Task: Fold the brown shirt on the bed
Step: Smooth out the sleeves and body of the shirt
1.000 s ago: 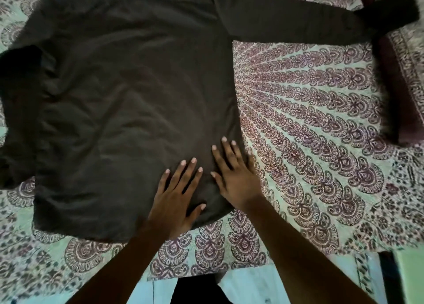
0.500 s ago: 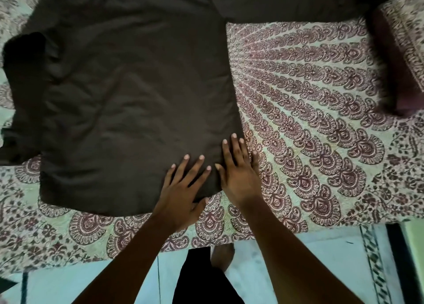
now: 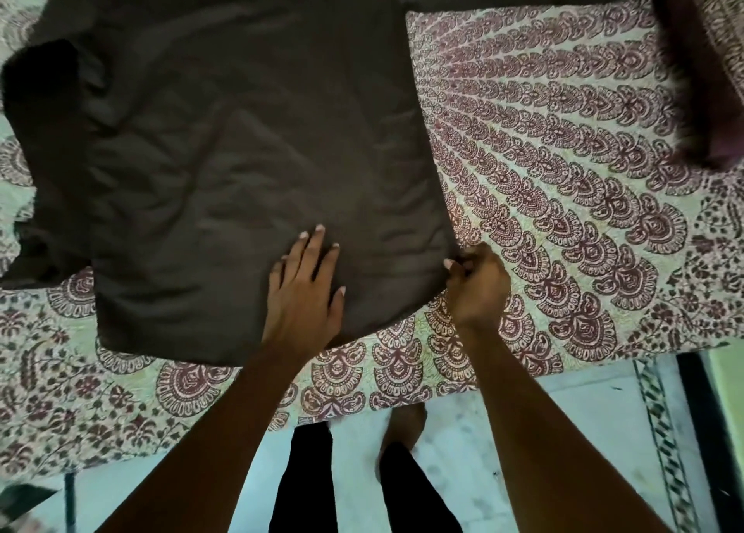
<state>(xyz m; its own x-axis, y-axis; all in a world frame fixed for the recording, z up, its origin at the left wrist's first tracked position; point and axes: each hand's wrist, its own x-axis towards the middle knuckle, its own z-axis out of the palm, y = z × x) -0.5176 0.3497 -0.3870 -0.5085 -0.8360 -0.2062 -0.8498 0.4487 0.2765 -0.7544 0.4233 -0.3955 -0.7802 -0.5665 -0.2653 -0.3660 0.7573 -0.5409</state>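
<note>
The brown shirt lies spread flat on the bed, its hem toward me and its collar end beyond the top edge. One sleeve runs along the top right; the other is bunched at the far left. My left hand rests flat on the shirt near the hem, fingers straight. My right hand has its fingers curled and pinches the shirt's lower right corner at the side seam.
The bed wears a pale sheet printed with maroon fan motifs. A dark maroon pillow lies at the upper right. The bed's near edge runs below the hem, with light floor tiles and my legs under it.
My right hand was flat beside the left on the hem; it has slid right and curled onto the shirt's lower right corner. The left hand stays flat. The view has shifted back toward the bed's edge.
</note>
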